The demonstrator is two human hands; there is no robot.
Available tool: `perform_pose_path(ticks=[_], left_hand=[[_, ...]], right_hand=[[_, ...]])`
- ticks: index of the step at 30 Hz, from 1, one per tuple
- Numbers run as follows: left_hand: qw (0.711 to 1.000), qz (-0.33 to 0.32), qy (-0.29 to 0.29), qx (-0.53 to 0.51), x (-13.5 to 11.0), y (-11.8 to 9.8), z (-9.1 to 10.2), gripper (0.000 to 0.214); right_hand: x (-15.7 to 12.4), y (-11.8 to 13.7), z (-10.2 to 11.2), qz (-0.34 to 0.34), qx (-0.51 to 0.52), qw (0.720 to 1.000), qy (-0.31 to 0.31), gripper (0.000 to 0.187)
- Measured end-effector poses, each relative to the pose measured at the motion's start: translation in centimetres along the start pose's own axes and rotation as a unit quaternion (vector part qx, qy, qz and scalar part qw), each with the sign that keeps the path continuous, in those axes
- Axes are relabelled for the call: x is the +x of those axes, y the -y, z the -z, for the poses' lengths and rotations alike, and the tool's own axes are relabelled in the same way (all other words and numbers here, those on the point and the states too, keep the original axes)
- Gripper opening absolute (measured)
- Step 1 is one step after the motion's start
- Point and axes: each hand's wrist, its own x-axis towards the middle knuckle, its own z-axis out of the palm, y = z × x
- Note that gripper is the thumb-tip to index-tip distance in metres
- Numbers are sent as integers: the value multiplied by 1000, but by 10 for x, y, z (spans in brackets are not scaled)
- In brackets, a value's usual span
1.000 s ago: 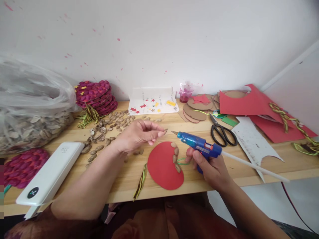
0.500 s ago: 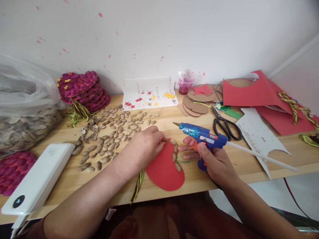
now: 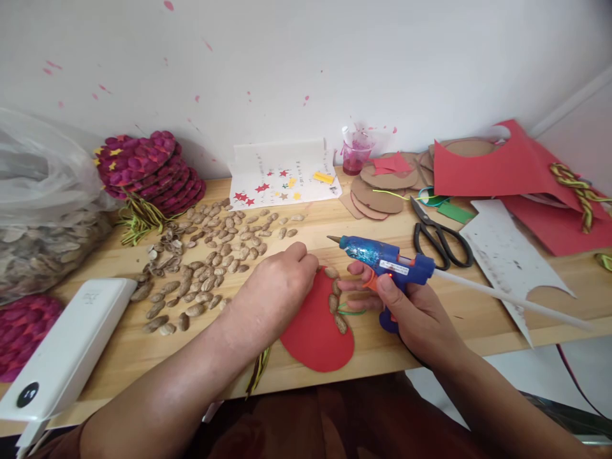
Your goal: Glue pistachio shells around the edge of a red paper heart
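My left hand is closed, its fingertips pressing a mostly hidden peanut at the top edge of a red rounded card. Several peanuts sit in a row along the card's right edge. A green string loop sticks out at that side, and a dark and yellow-green yarn tassel at the left. In my right hand is a blue hot glue gun, its nozzle pointing left above the card. A white glue stick extends from its back.
Loose peanuts spread left of the card. A white power bank, a plastic bag of shells and a stack of purple decorated discs stand farther left. Black scissors, cardboard discs and red card scraps lie at the right.
The view has shifted slightly. My left hand stays at the card's top edge, with its fingers covering the peanut there a little more. The glue gun is held in nearly the same place.
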Motion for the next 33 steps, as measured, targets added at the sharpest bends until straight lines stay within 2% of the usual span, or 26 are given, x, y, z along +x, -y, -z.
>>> perform_pose_path(ticks=[17, 33], left_hand=[[998, -10, 3, 59, 3, -4, 1, 21], [999, -9, 2, 52, 4, -4, 1, 22]], right_hand=[[0, 2, -2, -8, 10, 1000, 1, 35], [0, 3, -2, -14, 11, 1000, -1, 35]])
